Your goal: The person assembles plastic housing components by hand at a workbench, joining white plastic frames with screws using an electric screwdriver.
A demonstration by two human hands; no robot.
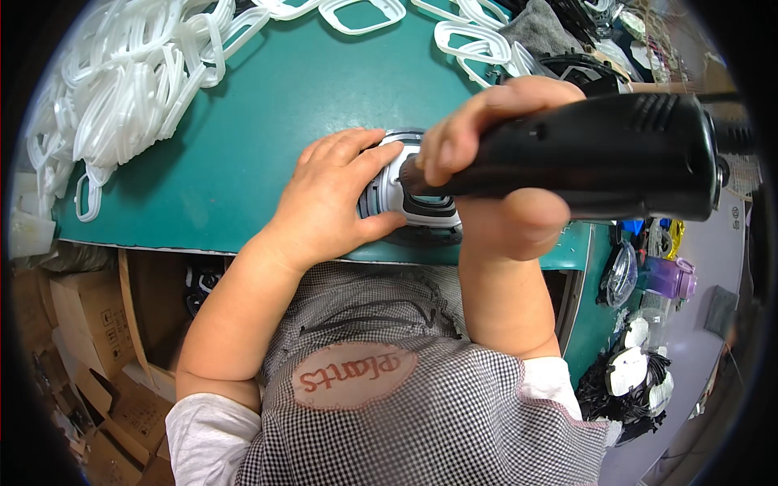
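Observation:
A white, grey and black plastic housing (429, 212) lies near the front edge of the green table. My left hand (336, 182) grips its left side, fingers over the far edge and thumb along the near edge. In my right hand (506, 162) is a black electric screwdriver (616, 154), its fingers closed round the front of the body. The tool is held tilted across the view, its nose over the housing's white part. Its bit and the exact spot it meets are hidden by the nose and my fingers.
White plastic frames (138, 89) are heaped at the far left, with more loose white frames (365, 14) along the far edge. A grey cloth (541, 34) sits at the back right. Right of me are a purple bottle (668, 278) and bundled black cables (620, 389). Cardboard boxes (93, 320) stand lower left.

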